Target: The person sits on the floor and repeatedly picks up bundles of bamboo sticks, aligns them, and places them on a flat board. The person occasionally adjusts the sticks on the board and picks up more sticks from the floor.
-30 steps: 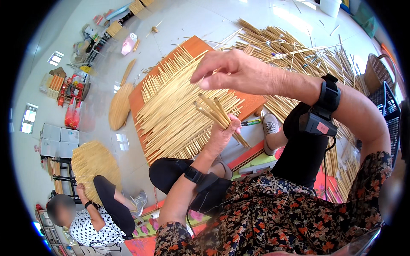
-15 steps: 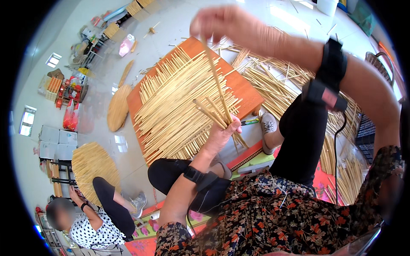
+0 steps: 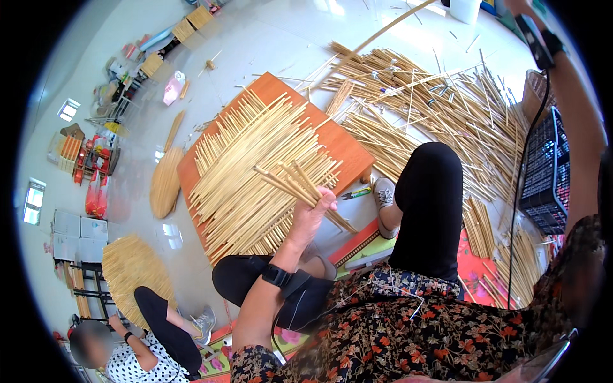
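Observation:
My left hand is closed around a small bunch of straw-coloured stalks, which fan out toward the upper left above the table. Beside it lies a mat of many parallel stalks, with uneven ends, on a low reddish-brown wooden table. My right arm stretches to the upper right. Only the back of my right hand shows at the picture's rim, its fingers cut off. One long stalk slants from beyond the table up to the top edge; whether my right hand holds it is hidden.
Loose stalks lie heaped on the floor right of the table. A dark plastic crate stands further right. At left are an oval woven piece and a seated person with a round stalk mat.
My right hand has swung from above the table out to the upper right rim. The long stalk has left the left-hand bunch and now lies slanted toward the top edge.

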`<state>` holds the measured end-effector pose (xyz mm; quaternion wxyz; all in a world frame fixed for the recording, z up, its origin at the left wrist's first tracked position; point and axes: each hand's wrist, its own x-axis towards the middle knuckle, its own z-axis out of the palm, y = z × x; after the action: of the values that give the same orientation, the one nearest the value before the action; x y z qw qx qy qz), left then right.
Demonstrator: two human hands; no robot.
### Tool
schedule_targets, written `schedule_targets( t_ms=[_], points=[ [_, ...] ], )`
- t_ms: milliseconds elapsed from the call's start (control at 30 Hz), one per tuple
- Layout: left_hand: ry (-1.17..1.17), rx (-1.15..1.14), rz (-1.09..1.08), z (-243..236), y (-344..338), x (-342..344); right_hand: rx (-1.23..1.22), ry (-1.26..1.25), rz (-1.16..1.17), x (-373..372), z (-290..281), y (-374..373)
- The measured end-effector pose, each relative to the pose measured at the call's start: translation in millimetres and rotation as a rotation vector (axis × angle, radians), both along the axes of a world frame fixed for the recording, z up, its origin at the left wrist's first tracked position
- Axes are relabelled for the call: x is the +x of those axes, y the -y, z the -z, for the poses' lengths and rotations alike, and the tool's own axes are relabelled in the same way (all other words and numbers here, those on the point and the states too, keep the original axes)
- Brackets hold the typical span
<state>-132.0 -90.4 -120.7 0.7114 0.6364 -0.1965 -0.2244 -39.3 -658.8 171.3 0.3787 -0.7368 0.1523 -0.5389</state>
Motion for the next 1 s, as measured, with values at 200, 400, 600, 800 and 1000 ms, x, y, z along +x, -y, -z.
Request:
schedule_targets(
  t_ms=[200, 400, 600, 800, 1000],
  points=[
    [0.090, 0.027, -0.047, 1.2, 2.6, 1.6, -0.266, -0.819, 0.466, -81.8, 280.3, 112.9],
    [0.011, -0.226, -0.202, -51.5, -3.8, 10.6, 0.824, -0.837, 0.209, -190.2, 514.2, 85.2],
    [-0.001, -0.423, -0.497, -111.4, -60.6, 66.3, 1.166, -0.696, 0.044, -219.4, 575.4, -14.4],
    [-0.137, -0.605, -0.780, -106.9, -100.2, 130.2, 0.812, -0.664, -0.272, -132.0, 427.8, -14.0],
    [-0.181, -0.705, -0.761, -99.2, -114.4, 142.1, -0.262, -0.834, -0.936, -33.7, 177.7, -240.6]
  ],
)
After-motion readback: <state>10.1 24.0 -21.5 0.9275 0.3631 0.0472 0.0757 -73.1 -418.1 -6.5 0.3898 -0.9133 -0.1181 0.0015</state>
